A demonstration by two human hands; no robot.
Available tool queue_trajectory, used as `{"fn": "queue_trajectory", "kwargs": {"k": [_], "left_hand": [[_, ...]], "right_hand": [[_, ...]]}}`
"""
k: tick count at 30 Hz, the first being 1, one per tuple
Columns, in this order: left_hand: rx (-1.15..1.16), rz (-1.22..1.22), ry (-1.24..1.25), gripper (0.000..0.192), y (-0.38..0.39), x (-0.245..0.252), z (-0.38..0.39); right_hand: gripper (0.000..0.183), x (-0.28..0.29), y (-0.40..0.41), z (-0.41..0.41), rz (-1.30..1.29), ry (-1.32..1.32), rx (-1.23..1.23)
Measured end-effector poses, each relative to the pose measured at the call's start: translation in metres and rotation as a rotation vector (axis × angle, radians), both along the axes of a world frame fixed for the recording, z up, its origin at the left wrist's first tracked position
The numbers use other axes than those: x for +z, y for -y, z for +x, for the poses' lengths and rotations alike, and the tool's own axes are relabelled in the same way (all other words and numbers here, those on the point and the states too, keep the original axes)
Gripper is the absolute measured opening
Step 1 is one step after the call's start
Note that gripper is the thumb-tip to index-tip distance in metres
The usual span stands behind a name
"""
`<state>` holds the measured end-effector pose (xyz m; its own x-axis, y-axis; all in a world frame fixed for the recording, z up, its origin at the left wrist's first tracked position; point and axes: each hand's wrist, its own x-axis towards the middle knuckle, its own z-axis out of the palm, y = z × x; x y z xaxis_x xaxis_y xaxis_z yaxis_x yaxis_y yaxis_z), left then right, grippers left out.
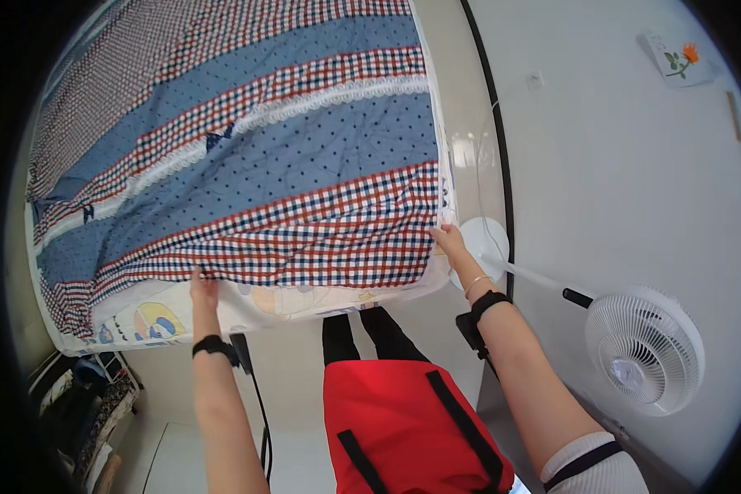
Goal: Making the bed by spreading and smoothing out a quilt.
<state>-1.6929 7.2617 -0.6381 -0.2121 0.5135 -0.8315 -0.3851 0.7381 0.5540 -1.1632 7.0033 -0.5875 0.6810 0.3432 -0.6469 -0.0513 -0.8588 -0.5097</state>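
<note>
A bed cover [321, 145] with blue dotted bands, red-white-navy checked bands and a white lace strip lies wrinkled over a mattress [234, 305] with a pale cartoon print. My left hand [204, 289] is at the cover's near checked hem, fingertips closed on the cloth and partly hidden by it. At the right side, near the mattress corner, my right hand [451, 242] pinches the edge of the same cover. Below the hem, a strip of the mattress print shows between my hands. Small navy bows [218, 137] sit along the lace.
A white standing fan [645, 351] stands to my right, its round base [495, 238] beside the bed corner and its cable running along the wall [580, 185]. At lower left is a cluttered shelf [89, 401]. My red apron [401, 426] hangs before my legs.
</note>
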Motion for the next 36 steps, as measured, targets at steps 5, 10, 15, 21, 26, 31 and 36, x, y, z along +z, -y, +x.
{"fn": "queue_trajectory", "kwargs": {"k": [5, 10, 15, 21, 26, 31, 36], "left_hand": [[0.235, 0.136, -0.135, 0.032, -0.029, 0.019, -0.033], [0.072, 0.167, -0.370, 0.034, -0.010, 0.026, -0.049], [0.163, -0.198, -0.440, 0.036, 0.147, -0.017, -0.078], [0.333, -0.126, -0.017, 0.042, 0.157, 0.024, -0.039], [0.225, -0.103, -0.048, 0.042, 0.147, 0.034, -0.062], [0.081, -0.297, -0.234, 0.048, 0.170, 0.015, -0.054], [-0.018, -0.284, -0.340, 0.048, 0.178, 0.050, -0.082]], "right_hand": [[0.037, 0.040, -0.036, -0.043, 0.052, -0.296, -0.209], [0.039, 0.046, 0.000, -0.016, 0.104, 0.011, -0.150], [0.036, 0.043, 0.016, 0.005, 0.230, 0.081, -0.082], [0.030, 0.049, 0.028, 0.013, -0.040, -0.402, -0.192], [0.030, 0.037, 0.039, 0.020, -0.096, -0.271, -0.070], [0.044, 0.005, 0.030, 0.009, -0.203, 0.707, 0.469], [0.062, 0.056, -0.058, -0.106, 0.127, 0.762, 0.876]]}}
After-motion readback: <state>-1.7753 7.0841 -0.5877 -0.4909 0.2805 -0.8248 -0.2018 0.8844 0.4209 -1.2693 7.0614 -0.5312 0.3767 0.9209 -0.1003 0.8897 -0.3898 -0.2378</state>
